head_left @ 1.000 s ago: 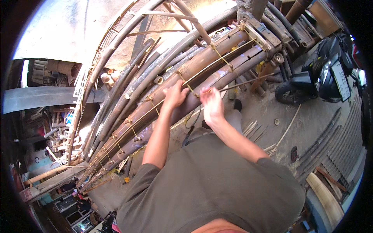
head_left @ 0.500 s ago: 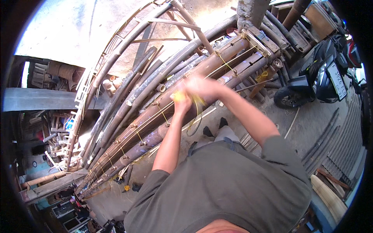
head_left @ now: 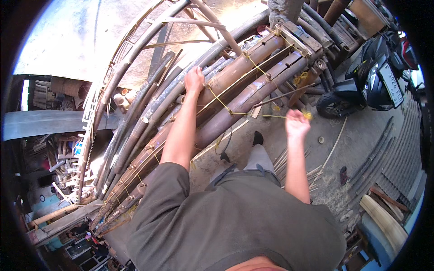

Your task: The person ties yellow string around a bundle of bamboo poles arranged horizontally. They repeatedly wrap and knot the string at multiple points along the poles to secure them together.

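Note:
Two thick brown bamboo poles lie side by side, the far pole (head_left: 264, 50) and the near pole (head_left: 275, 81), with short pegs standing out of them. A yellow cord (head_left: 260, 115) zigzags between the pegs. It runs taut from a peg on the near pole to my right hand (head_left: 297, 124), which is closed on it out to the right. A yellow bundle of the same cord (head_left: 308, 115) shows at those fingers. My left hand (head_left: 194, 80) is closed at the far side of the far pole, beside a peg; whatever is in it is hidden.
More bamboo poles (head_left: 156, 101) and a curved bamboo frame (head_left: 122, 67) lie beyond. A concrete post (head_left: 284, 11) stands by the poles' right end. A motorcycle (head_left: 361, 90) is parked at right. Thin strips (head_left: 334, 140) and corrugated sheets (head_left: 402, 149) lie on the floor.
My hands were close together over the poles; now they are far apart. The right hand has gone right with the cord, stretching it, and the left has moved up and left.

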{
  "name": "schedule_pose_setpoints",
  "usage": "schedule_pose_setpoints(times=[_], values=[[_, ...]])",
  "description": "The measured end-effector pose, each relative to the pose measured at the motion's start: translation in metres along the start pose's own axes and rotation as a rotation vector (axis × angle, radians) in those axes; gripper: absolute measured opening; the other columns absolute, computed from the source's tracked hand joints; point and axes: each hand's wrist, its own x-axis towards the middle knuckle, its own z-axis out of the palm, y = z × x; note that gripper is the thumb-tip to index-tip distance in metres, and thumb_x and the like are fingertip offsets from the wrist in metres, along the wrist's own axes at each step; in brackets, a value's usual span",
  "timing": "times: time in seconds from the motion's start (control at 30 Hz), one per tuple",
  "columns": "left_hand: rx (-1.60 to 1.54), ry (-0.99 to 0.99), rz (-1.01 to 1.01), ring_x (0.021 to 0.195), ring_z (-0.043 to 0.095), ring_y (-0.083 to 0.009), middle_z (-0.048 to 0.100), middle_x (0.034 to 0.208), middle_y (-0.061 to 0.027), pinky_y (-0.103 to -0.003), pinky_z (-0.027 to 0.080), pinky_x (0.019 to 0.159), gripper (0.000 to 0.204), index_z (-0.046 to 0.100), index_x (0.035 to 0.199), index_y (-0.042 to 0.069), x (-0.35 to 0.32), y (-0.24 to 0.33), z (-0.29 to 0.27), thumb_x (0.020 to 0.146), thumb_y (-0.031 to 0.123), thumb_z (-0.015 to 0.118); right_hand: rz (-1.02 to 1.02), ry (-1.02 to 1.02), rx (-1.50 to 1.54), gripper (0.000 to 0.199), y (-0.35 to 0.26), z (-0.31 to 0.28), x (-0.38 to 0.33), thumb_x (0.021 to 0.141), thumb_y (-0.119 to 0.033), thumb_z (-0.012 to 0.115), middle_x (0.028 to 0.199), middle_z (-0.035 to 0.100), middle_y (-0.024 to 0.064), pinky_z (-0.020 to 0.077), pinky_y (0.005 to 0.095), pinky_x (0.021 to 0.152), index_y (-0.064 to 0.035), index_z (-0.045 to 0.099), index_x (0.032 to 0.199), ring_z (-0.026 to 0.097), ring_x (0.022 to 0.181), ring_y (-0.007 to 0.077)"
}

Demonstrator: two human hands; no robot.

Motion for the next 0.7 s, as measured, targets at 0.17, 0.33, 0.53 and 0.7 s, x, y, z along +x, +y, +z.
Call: schedule_pose_setpoints(times=[0.17, 0.33, 0.53, 0.7], values=[[-0.019, -0.196, 0.147, 0.098, 0.065, -0.0375, 0.069, 0.1, -0.0205, -0.045, 0.05, 0.085, 0.035, 0.066, 0.111, 0.003, -0.037, -0.026, -0.054, 0.093, 0.031, 0.054, 0.242, 0.549, -0.438, 0.073, 0.012, -0.015, -0.1, 0.092, -0.071, 0.032, 0.103, 0.06, 0.0118, 0.0464, 0.0416, 0.092, -0.0068, 0.056, 0.117, 0.058, 0.096, 0.0229], [-0.091, -0.453, 0.484, 0.075, 0.068, -0.0251, 0.071, 0.088, -0.016, -0.037, 0.053, 0.072, 0.027, 0.068, 0.106, 0.002, -0.095, -0.032, -0.083, 0.092, 0.025, 0.061, 0.561, 0.467, -0.475, 0.082, 0.106, -0.047, -0.164, 0.089, -0.074, 0.034, 0.109, 0.06, 0.0144, 0.0484, 0.0411, 0.086, -0.0104, 0.037, 0.14, 0.059, 0.095, 0.0231], [-0.957, -0.013, 0.055, 0.067, 0.06, -0.0124, 0.066, 0.081, -0.0047, -0.027, 0.052, 0.067, 0.023, 0.065, 0.101, 0.002, -0.07, -0.072, -0.136, 0.099, 0.02, 0.051, 0.814, 0.092, -0.678, 0.061, 0.216, -0.009, -0.204, 0.096, -0.061, 0.038, 0.097, 0.063, 0.006, 0.0503, 0.0319, 0.077, -0.0069, 0.054, 0.12, 0.06, 0.083, 0.0138], [-0.014, -0.421, 0.354, 0.082, 0.065, -0.0391, 0.065, 0.085, -0.0268, -0.047, 0.05, 0.076, 0.028, 0.066, 0.082, -0.002, -0.13, -0.152, -0.164, 0.09, 0.02, 0.05, 0.742, 0.203, -0.664, 0.039, 0.262, 0.035, -0.217, 0.101, -0.041, 0.044, 0.093, 0.063, -0.0014, 0.0492, 0.0302, 0.074, -0.0078, 0.063, 0.105, 0.059, 0.081, 0.0111]])
